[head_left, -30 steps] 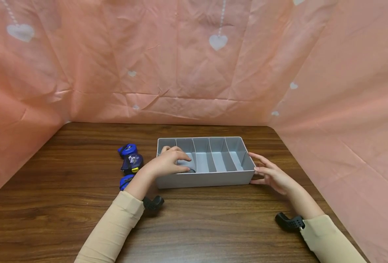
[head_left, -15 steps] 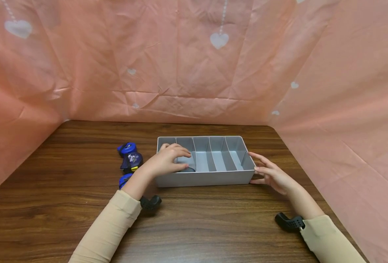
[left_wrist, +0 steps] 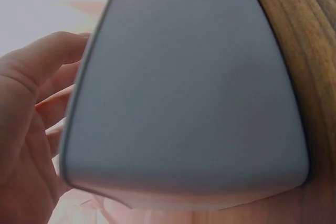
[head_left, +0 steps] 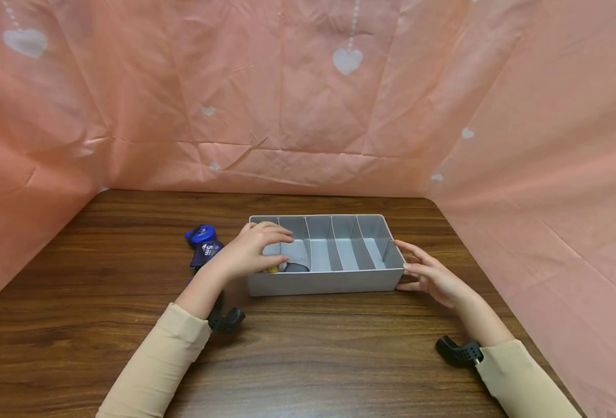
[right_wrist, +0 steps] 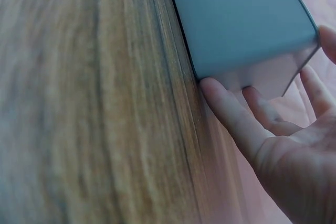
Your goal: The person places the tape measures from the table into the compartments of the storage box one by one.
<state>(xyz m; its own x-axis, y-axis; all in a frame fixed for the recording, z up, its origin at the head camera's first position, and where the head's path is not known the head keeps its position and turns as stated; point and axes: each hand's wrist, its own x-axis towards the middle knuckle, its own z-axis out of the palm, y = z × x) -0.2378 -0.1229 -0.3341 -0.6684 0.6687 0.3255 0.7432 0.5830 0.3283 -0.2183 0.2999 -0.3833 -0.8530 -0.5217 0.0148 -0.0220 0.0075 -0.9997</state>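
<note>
A grey box (head_left: 328, 283) with a row of compartments stands on the table. Above its left end is my left hand (head_left: 250, 248), thumb and fingers spread apart and holding nothing. In the second compartment from the left lies a dark grey rounded object (head_left: 296, 267); the front wall hides much of it. A small yellow part (head_left: 273, 269) shows under my thumb, its owner hidden. My right hand (head_left: 435, 281) rests extended fingertips against the box's right end, also plain in the right wrist view, where the fingers (right_wrist: 236, 114) touch the end wall.
Left of the box lie a bright blue tape measure (head_left: 202, 234) and a navy one marked 5m (head_left: 206, 252). My left forearm covers nearly all of another blue item nearer me. Pink curtains (head_left: 313, 104) hang behind the table and along both sides.
My left hand has lifted and drawn back to the left, its fingers opening away from the dark grey object. More of that object and the yellow part now show. The right hand has stayed put.
</note>
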